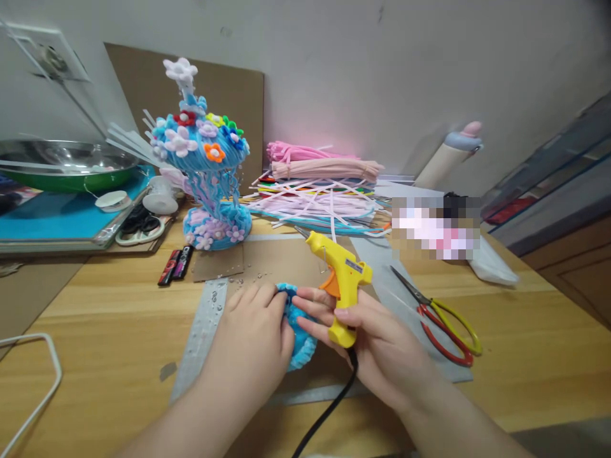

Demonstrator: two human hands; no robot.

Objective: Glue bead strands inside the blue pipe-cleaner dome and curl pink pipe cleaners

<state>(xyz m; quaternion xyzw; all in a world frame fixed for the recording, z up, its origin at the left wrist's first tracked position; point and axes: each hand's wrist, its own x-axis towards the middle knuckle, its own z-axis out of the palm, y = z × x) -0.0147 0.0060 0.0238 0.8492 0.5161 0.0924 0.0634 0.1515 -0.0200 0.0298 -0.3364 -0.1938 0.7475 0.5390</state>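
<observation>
The left hand (252, 331) pinches the blue fuzzy piece (302, 337) over cardboard (277, 257) on the surface (109, 331); the right hand (384, 343) grips a yellow glue gun (347, 280), free fingers spread beside the piece

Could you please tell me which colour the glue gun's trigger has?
Orange; the trigger on the yellow glue gun shows in the head view.

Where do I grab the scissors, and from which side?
Probably best by the handles, coming from the near right. The scissors lie with their red and yellow loops towards you and the pointed blades facing away to the left, so fingers should stay clear of the tips. The right hand already holds the glue gun.
</observation>
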